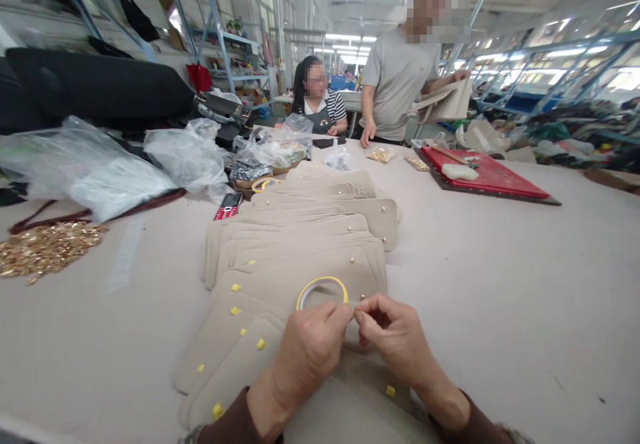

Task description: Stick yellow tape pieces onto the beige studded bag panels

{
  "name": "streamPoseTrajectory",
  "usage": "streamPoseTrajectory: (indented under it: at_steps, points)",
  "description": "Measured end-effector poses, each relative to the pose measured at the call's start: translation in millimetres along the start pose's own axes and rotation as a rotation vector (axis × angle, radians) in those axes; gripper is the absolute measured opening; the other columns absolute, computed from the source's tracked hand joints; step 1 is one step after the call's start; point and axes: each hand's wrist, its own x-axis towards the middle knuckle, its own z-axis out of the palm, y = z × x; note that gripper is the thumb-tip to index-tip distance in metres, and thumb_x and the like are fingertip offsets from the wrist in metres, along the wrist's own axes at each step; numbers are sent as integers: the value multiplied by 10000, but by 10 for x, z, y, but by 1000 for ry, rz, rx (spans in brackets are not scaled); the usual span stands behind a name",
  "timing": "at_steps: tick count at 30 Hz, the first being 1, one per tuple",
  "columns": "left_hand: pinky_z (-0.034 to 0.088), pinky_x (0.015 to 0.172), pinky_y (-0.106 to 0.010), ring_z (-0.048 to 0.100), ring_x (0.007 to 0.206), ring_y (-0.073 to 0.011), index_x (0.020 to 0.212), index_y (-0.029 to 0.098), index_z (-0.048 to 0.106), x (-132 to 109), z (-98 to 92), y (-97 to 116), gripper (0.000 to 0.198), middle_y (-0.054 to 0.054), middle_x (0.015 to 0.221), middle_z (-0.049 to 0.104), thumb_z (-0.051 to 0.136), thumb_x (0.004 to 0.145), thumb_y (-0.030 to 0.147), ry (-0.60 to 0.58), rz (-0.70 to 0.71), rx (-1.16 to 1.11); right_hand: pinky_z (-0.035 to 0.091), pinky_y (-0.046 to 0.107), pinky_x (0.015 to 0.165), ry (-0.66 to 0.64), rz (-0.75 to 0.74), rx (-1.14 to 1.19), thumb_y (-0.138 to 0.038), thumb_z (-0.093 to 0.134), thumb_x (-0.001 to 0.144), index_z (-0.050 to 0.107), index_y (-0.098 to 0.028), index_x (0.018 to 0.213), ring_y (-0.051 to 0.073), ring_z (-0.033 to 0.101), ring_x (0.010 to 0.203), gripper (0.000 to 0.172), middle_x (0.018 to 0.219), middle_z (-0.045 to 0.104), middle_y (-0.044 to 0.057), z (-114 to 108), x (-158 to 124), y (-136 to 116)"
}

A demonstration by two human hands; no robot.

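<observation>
My left hand is closed at the lower edge of a yellow tape roll, over a stack of beige panels. Close beside it, my right hand is pinched, thumb and forefinger together, its fingertips almost touching the left ones. Whatever lies between the right fingertips is too small to make out. Small yellow tape pieces dot the nearer panels, and tiny metal studs show on the panels further back.
Gold-coloured metal pieces lie at the left, near plastic bags. A red board rests at the back right. Across the table, one person sits and another stands holding a beige piece.
</observation>
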Motion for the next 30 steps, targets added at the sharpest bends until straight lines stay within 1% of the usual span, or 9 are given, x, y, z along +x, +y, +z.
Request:
streamPoseTrajectory:
  at_steps: [3,7,10,12,14,18,21,27,30]
  points:
    - [366,522,-259,489,554,-142,857,202,548,-17,37,49,207,21,646,530,399,959,101,-4,42,-34,468,229,455,41,231,171,-367,648,736,621,-168,661,124,550,424,214,471,586,-20,-90,100,61]
    - [435,608,-267,552,659,-156,888,193,542,-23,94,22,137,4,737,591,449,960,122,-86,-14,72,517,253,510,31,305,193,-428,703,701,671,-143,732,129,578,468,288,536,633,0,-286,207,229]
    - [477,687,-317,581,793,-202,895,197,555,4,134,-46,55,-27,884,639,541,928,155,-272,-87,241,509,245,529,-22,256,92,-432,663,772,695,-141,773,125,578,502,293,576,643,5,-343,203,336]
    - [487,703,-345,570,825,-226,889,198,565,23,158,-82,43,-33,908,638,592,899,166,-347,-97,282,482,239,521,-29,182,-34,-405,624,820,702,-150,774,125,562,496,271,557,628,-2,-329,182,368]
    - [489,718,-364,557,846,-239,882,199,573,34,180,-102,37,-32,900,630,606,892,186,-363,-95,280,468,245,530,-17,83,-175,-368,599,846,711,-161,764,136,573,509,249,560,641,6,-297,167,367]
    - [474,767,-373,528,886,-237,892,199,581,29,207,-114,24,-31,900,607,589,908,213,-383,-97,266,483,255,623,3,-123,-380,-258,571,852,722,-183,773,163,658,632,187,700,730,38,-225,171,341]
    - [450,779,-375,504,882,-231,907,200,585,13,215,-118,17,-32,901,589,572,918,197,-394,-106,258,472,253,629,-5,-216,-480,-202,550,850,704,-185,761,162,662,630,178,710,729,36,-176,190,354]
    - [422,774,-387,484,875,-237,935,199,599,13,214,-111,97,-43,908,581,516,933,149,-412,-132,250,464,265,648,-1,-250,-599,-184,508,874,663,-182,763,173,657,642,191,718,716,50,-101,226,384]
    - [416,752,-383,484,869,-242,925,196,597,21,210,-103,111,-48,906,582,502,934,139,-413,-144,244,470,278,640,56,-161,-566,-217,534,874,641,-182,912,185,666,627,118,689,714,33,-109,233,377]
